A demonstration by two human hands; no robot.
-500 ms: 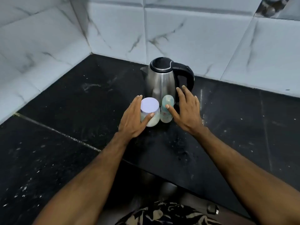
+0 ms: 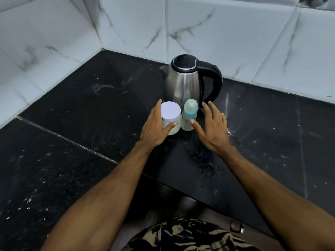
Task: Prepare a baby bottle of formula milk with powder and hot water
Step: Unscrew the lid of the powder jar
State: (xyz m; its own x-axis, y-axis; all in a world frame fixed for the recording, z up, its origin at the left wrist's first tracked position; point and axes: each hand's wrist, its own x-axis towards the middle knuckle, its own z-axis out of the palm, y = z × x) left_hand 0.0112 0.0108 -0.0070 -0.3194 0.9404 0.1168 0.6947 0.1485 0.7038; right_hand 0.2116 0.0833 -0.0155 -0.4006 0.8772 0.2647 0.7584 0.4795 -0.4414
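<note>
A small powder jar (image 2: 172,128) with a white lid stands on the black counter (image 2: 90,115), in front of a steel kettle (image 2: 183,84) with a black handle. My left hand (image 2: 154,129) wraps the jar's left side, thumb pressed on its front. Right beside the jar stands a baby bottle (image 2: 189,115) with a teal collar and clear cap, upright. My right hand (image 2: 213,129) is to the bottle's right with its fingers spread. Its thumb tip touches the bottle's lower side, and its fingertips reach toward the kettle's base.
White marble-look tiled walls (image 2: 217,33) close the corner behind and to the left of the kettle. The counter's front edge (image 2: 199,194) runs diagonally below my arms. Water spots lie on the counter right of my right hand.
Both hands stay at the jar and the bottle. My right thumb has slid slightly lower on the bottle's side.
</note>
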